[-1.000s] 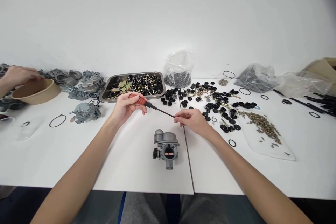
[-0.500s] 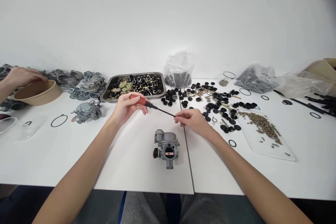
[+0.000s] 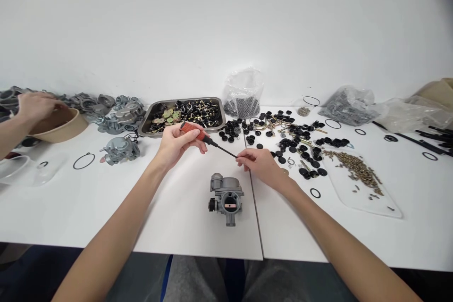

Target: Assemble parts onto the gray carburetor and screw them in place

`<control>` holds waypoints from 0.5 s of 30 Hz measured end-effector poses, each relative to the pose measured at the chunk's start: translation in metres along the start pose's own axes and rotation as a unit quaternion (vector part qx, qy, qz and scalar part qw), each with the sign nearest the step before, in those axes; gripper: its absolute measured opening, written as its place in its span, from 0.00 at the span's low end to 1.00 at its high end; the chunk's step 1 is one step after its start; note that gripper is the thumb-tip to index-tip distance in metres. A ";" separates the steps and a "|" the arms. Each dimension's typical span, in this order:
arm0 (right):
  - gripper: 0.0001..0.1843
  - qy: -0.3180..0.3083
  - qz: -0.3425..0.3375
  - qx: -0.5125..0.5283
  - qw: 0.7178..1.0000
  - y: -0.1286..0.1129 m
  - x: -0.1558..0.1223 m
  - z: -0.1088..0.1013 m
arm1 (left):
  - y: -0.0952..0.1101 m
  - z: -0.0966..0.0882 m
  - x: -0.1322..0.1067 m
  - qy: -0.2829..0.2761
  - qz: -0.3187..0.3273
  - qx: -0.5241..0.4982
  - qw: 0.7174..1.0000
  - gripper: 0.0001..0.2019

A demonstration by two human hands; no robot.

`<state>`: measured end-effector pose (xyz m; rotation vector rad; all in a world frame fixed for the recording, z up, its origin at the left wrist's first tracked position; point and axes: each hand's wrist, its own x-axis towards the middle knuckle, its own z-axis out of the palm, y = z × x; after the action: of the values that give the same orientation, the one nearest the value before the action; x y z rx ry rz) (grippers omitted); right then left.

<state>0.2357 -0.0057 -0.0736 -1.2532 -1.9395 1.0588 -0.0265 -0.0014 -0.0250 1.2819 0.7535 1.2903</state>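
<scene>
My left hand (image 3: pixel 176 145) is closed around the red-and-black handle of a screwdriver (image 3: pixel 206 140), whose dark shaft slants down to the right. At its tip, the fingers of my right hand (image 3: pixel 261 162) are pinched together; anything small between them is too hidden to name. Below both hands a grey metal carburetor (image 3: pixel 231 183) stands on the white table, its round bore facing me with a copper-coloured plate inside. Neither hand touches it.
Behind lies a metal tray (image 3: pixel 140 128) of mixed hardware. Black-capped parts (image 3: pixel 283 144) are scattered to the right, near a white board (image 3: pixel 354 200) with small brass screws. At left, another carburetor (image 3: pixel 121 151) sits near a cardboard bowl (image 3: pixel 67 128), with another person's hand (image 3: pixel 37 104) inside.
The view has shifted slightly, moving most things a little to the right. The screwdriver tilts a bit more steeply, its tip still at my right fingers.
</scene>
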 end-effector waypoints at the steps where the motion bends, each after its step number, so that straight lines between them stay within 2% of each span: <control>1: 0.08 0.005 -0.001 0.009 1.000 -0.001 -0.001 0.001 | 0.001 0.003 -0.001 0.003 0.010 0.001 1.000 0.09; 5: 0.08 -0.002 0.014 0.076 0.997 -0.006 -0.001 0.003 | 0.004 0.011 -0.003 0.009 0.030 -0.001 1.000 0.10; 9: 0.10 0.004 0.026 0.124 0.992 -0.011 -0.001 0.004 | 0.007 0.016 -0.004 0.051 0.062 -0.012 0.997 0.10; 15: 0.21 -0.033 0.023 0.048 0.998 -0.024 -0.006 -0.006 | 0.009 0.009 -0.004 0.077 0.072 -0.020 0.994 0.12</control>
<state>0.2323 -0.0148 -0.0501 -1.2295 -1.8926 1.2162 -0.0214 -0.0087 -0.0156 1.2315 0.7497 1.5276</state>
